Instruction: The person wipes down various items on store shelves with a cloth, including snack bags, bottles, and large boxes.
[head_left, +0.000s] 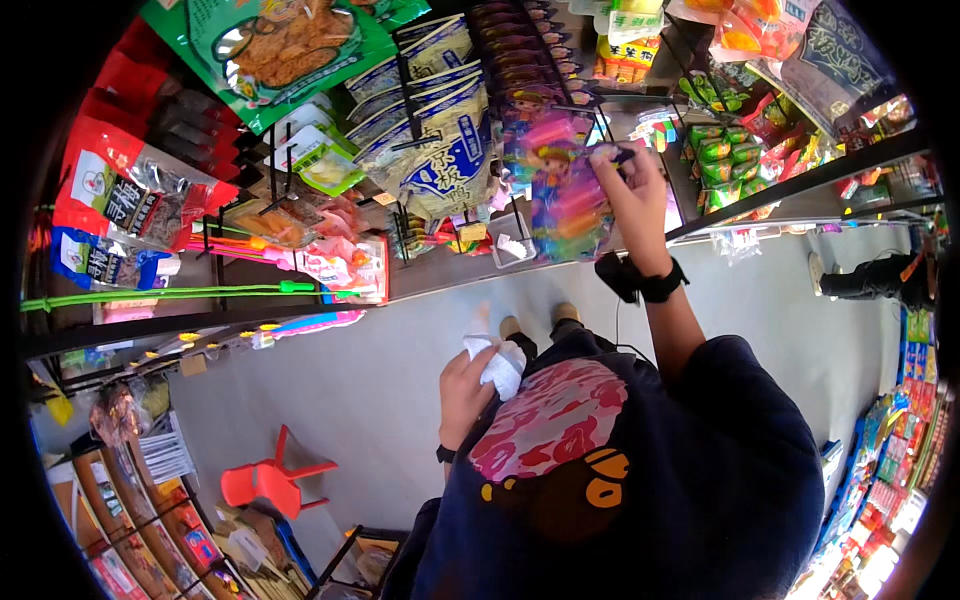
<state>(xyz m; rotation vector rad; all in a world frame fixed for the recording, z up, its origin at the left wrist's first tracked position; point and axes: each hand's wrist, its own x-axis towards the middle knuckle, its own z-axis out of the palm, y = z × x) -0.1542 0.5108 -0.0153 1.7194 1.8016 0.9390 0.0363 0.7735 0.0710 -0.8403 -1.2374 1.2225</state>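
Observation:
My right hand [637, 200] is raised to the rack, its thumb and fingers pinched at the upper right edge of a colourful toy packet [570, 205]. Through its clear plastic show pink, orange and green pieces, blurred, under a cartoon figure. Whether the packet still hangs from a hook I cannot tell. My left hand [463, 400] is lower, over the floor in front of my body, with its fingers closed round a crumpled white cloth [497, 371]. Just left of the toy packet hang cream and blue snack bags [445, 150].
A green snack bag [290, 60] and a red one [125, 195] hang at the upper left. Under the packet sits a small clear tray [510, 240]. On the floor stands a red chair [270, 482]. Another person's leg [865, 280] shows at the right, near stocked shelves [890, 470].

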